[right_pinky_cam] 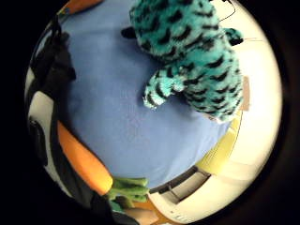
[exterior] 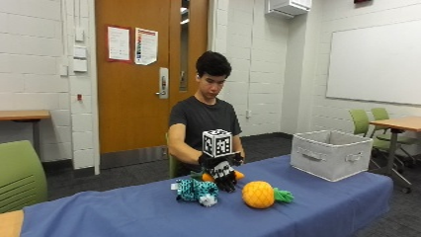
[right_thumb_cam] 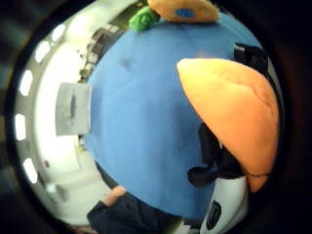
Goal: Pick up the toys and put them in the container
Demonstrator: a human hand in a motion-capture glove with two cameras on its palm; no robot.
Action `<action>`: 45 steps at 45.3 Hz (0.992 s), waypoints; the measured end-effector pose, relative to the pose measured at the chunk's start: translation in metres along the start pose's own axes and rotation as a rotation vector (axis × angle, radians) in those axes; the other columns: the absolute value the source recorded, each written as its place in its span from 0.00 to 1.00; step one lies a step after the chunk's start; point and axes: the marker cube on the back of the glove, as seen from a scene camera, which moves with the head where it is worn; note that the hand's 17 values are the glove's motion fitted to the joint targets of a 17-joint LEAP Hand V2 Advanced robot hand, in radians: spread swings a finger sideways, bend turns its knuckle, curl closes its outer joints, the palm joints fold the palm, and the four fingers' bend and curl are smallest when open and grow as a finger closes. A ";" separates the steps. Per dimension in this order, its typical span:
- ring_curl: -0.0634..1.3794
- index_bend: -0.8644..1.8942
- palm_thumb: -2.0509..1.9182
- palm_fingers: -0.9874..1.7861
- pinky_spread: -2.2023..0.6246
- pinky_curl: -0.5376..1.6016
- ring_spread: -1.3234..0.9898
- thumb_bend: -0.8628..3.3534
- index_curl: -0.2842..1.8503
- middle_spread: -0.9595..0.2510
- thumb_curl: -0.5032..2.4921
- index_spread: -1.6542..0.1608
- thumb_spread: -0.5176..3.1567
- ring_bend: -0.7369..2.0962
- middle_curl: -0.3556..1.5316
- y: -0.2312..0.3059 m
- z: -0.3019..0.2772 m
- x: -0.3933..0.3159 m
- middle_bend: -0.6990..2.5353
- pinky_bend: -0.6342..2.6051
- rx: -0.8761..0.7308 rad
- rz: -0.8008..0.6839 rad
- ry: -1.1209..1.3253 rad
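— Where's the carrot (exterior: 238, 174) from the right hand (exterior: 222, 174)?

— Right under it, on the bench (exterior: 131, 212). Orange shows on either side of the glove, so its long axis seems to run side to side, across the palm. Both palm views show it close against the glove.

— Is the grip clamped on it?

— Cannot tell; the glove hides that.

— And the others?

— The teal toy (exterior: 196, 190) lies just beside the hand, on the person's right. The pineapple (exterior: 258, 194) is near, on the other side.

— The container (exterior: 329, 157)?

— Well apart, towards the person's left. I'd judge the carry goes that way, past the pineapple.
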 end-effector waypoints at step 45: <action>0.41 0.47 0.67 0.81 0.60 0.45 0.41 0.23 0.45 0.52 0.40 0.73 0.37 0.69 0.51 -0.093 -0.301 -0.290 0.53 0.42 0.286 -0.314 0.002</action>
